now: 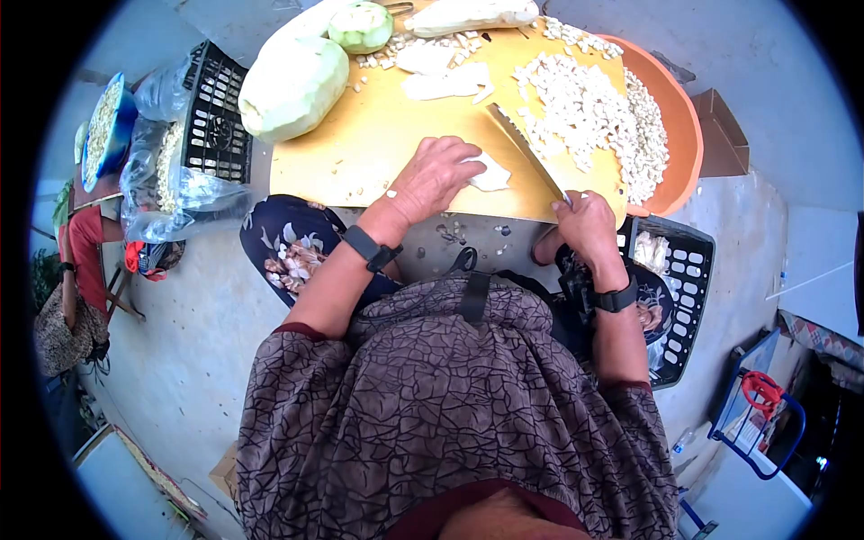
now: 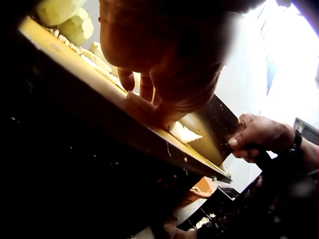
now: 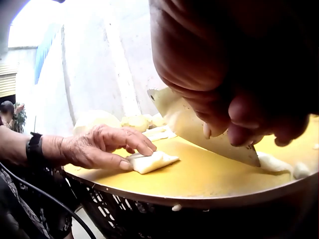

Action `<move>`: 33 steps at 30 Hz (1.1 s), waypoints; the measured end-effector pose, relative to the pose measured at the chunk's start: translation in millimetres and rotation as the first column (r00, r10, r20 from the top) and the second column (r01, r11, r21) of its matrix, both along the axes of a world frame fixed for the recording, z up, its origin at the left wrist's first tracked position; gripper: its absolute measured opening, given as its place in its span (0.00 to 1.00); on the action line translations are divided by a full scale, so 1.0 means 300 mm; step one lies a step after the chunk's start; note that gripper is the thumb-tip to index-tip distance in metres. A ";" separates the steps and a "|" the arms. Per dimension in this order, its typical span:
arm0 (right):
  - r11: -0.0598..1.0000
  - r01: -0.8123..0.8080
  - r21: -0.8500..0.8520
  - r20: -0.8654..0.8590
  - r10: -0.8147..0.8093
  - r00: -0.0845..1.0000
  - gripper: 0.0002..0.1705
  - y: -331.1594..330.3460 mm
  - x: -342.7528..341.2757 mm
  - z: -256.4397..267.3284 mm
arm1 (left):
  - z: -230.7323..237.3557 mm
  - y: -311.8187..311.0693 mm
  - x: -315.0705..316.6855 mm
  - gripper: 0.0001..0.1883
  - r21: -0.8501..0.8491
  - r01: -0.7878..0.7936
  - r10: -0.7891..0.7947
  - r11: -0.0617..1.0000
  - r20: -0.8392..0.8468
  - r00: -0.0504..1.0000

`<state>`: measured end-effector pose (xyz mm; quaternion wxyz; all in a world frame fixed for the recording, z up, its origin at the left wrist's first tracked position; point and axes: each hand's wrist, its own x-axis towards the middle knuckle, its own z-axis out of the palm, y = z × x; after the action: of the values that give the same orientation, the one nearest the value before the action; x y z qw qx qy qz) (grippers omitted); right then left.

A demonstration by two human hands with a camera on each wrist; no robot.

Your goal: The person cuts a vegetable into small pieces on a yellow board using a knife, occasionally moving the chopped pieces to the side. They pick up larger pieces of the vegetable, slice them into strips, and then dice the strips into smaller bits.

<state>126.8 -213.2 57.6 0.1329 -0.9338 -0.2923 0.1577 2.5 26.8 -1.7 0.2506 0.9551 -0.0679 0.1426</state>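
Observation:
My left hand [image 1: 432,180] pinches a white slice of peeled gourd [image 1: 490,173] against the yellow board [image 1: 360,166], near its front edge. In the right wrist view its thumb and fingertips sit on the near end of the slice [image 3: 157,162]. To the right, my right hand [image 1: 587,225] grips the handle of a wide-bladed knife [image 1: 526,148]. Its blade [image 3: 199,129] points away over the board, apart from the slice. Beyond the blade spreads a heap of diced white gourd [image 1: 576,103]. Longer white pieces [image 1: 448,83] lie farther back.
Large peeled pale-green gourds [image 1: 297,90] stand at the board's back left. An orange basin [image 1: 684,135] of diced pieces adjoins its right edge. Black crates [image 1: 216,112] flank the board, one low at right [image 1: 691,288]. Another person [image 1: 76,306] is at far left, near a blue bowl [image 1: 123,121].

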 end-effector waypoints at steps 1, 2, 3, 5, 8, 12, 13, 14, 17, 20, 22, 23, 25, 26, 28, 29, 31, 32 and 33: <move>1.000 -0.002 0.010 0.012 0.002 1.000 0.16 0.001 0.002 0.005 | -0.011 -0.005 0.000 0.15 -0.006 -0.007 0.007 1.000 0.013 1.000; 1.000 0.007 0.023 -0.003 -0.007 1.000 0.15 0.004 0.000 0.013 | -0.022 -0.011 0.001 0.15 -0.013 -0.016 0.016 1.000 0.025 1.000; 0.999 0.016 0.035 -0.019 -0.016 1.000 0.14 0.012 -0.009 0.025 | -0.025 -0.014 0.000 0.15 -0.019 -0.025 0.026 1.000 0.037 0.999; 0.998 0.033 0.045 -0.087 -0.029 0.996 0.13 0.034 -0.031 0.061 | -0.030 -0.011 -0.004 0.13 -0.035 -0.017 0.019 0.999 0.048 0.999; 0.999 0.011 0.038 -0.178 -0.004 0.984 0.13 0.069 -0.063 0.117 | -0.034 -0.012 -0.006 0.12 -0.077 -0.007 0.012 0.997 0.057 0.998; 0.992 -0.116 0.049 -0.101 0.120 0.988 0.12 0.074 -0.075 0.113 | -0.027 -0.033 0.003 0.10 -0.154 0.007 0.007 0.988 0.090 0.996; 0.990 -0.140 0.027 -0.087 0.142 0.986 0.11 0.078 -0.077 0.122 | -0.029 -0.041 0.005 0.09 -0.145 -0.011 0.028 0.989 0.119 0.993; 0.987 -0.163 0.006 -0.073 0.163 0.984 0.11 0.080 -0.079 0.126 | -0.031 -0.049 0.009 0.08 -0.137 -0.029 0.050 0.990 0.147 0.988; 0.987 -0.163 0.011 -0.088 0.163 0.983 0.10 0.067 -0.082 0.108 | -0.030 -0.054 0.013 0.07 -0.111 -0.051 0.071 0.992 0.176 0.982; 0.987 -0.160 -0.013 -0.083 0.159 0.984 0.11 0.068 -0.091 0.115 | -0.033 -0.050 0.010 0.10 -0.104 -0.045 0.061 0.994 0.147 0.987; 0.989 -0.142 -0.033 -0.105 0.138 0.985 0.11 0.073 -0.094 0.121 | -0.036 -0.051 0.011 0.10 -0.095 -0.051 0.064 0.994 0.141 0.988; 0.990 -0.132 -0.043 -0.116 0.126 0.985 0.11 0.075 -0.096 0.122 | -0.036 -0.054 0.012 0.08 -0.083 -0.062 0.074 0.995 0.150 0.986; 0.988 -0.141 -0.067 -0.097 0.135 0.986 0.11 0.081 -0.102 0.118 | -0.038 -0.055 0.014 0.07 -0.069 -0.075 0.085 0.995 0.161 0.983; 0.986 -0.147 -0.079 -0.087 0.140 0.986 0.11 0.085 -0.103 0.115 | -0.040 -0.054 0.015 0.07 -0.067 -0.077 0.087 0.995 0.162 0.983; 0.975 -0.192 -0.116 -0.083 0.183 0.980 0.09 0.097 -0.099 0.104 | -0.037 -0.054 0.014 0.06 -0.058 -0.081 0.089 0.995 0.154 0.984; 0.968 -0.214 -0.134 -0.083 0.204 0.975 0.08 0.104 -0.095 0.095 | -0.034 -0.053 0.013 0.06 -0.052 -0.082 0.088 0.995 0.144 0.986; 0.961 -0.250 -0.119 -0.060 0.245 0.968 0.08 0.116 -0.087 0.052 | -0.032 -0.055 0.012 0.06 -0.062 -0.083 0.091 0.995 0.137 0.986; 0.957 -0.268 -0.112 -0.047 0.264 0.963 0.08 0.119 -0.085 0.030 | -0.032 -0.057 0.012 0.06 -0.076 -0.087 0.097 0.993 0.139 0.986; 0.966 -0.233 -0.109 -0.064 0.227 0.972 0.08 0.124 -0.085 0.012 | -0.032 -0.056 0.012 0.07 -0.089 -0.092 0.104 0.992 0.144 0.984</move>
<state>101.3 -175.9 61.3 0.0667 -0.8954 -0.3854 0.2126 6.1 10.0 -11.2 0.2765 0.9329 -0.0335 0.2281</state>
